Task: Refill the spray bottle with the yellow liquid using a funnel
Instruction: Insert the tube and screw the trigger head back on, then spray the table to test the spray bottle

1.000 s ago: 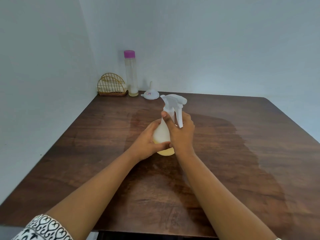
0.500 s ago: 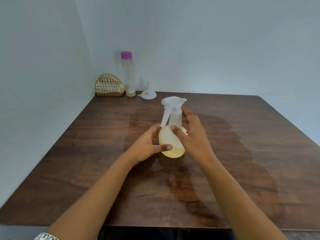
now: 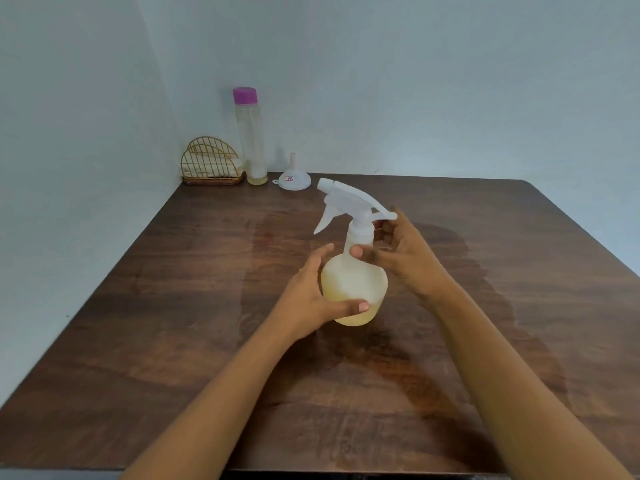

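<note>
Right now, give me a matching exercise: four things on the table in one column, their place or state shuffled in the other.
1. spray bottle
2. funnel
3. tall bottle
4. wire rack

A. purple cap
B. back left corner
C. gripped by the left hand
D. mouth down, spout up

Pairs: 1-C, 2-D, 3-A, 4-B
</note>
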